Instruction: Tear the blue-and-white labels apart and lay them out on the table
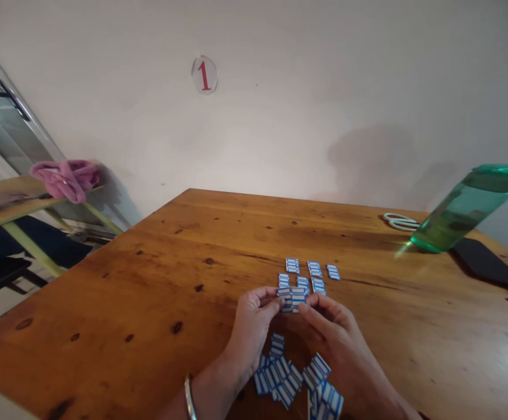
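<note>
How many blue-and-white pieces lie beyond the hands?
6 visible: far left piece, far middle piece, far right piece; near left piece, near middle piece, near right piece. The left hand or right hand may hide more.

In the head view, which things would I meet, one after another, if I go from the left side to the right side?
Black door handle, pink cloth, red number 1, left hand, held blue-and-white pieces, right hand, white cable, green bottle.
</note>
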The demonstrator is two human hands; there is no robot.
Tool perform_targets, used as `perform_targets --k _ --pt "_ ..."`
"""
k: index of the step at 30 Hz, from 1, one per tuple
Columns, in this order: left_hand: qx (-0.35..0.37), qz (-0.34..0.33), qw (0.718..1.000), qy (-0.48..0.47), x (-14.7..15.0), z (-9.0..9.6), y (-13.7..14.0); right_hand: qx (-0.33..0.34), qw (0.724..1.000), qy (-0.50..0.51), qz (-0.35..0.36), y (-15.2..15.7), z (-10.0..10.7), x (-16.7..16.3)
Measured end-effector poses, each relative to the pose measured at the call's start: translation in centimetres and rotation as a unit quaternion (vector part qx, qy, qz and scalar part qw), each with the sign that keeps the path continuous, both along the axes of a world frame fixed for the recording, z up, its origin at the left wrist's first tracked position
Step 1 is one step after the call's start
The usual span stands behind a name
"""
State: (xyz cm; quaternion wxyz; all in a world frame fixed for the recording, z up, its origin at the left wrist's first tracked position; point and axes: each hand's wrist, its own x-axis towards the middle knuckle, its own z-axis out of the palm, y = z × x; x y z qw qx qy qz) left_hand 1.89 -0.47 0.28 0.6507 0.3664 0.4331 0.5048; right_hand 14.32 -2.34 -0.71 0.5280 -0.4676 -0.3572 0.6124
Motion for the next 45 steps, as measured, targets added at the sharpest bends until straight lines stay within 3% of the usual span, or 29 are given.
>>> perform_targets --k 8,16,26,37,41,45 --pt "0.01 -0.014 1.0 0.003 0.3 0.1 -0.3 0.036 0.991 -0.127 -0.016 0.3 -0.7 -0.1" --pt "0.022 -0.044 0.998 -0.035 0.3 -0.2 -0.4 0.035 0.993 -0.105 -0.027 0.3 -0.4 -0.1" --pt "0.042 -0.055 0.997 -0.019 0.4 -0.2 -0.4 0.048 0.978 -0.201 -0.035 0.4 -0.4 0.0" --pt "0.029 -0.07 0.997 -0.014 0.5 -0.1 -0.5 0.053 0.973 -0.218 -0.046 0.5 -0.5 -0.1" --pt "0.02 -0.024 0.999 -0.014 0.2 0.4 -0.2 0.1 0.95 -0.297 -0.001 0.1 0.3 0.1" --pt "0.022 0.06 0.997 -0.04 -1.0 0.9 0.5 0.161 0.886 -0.418 0.121 -0.6 1.4 0.1"
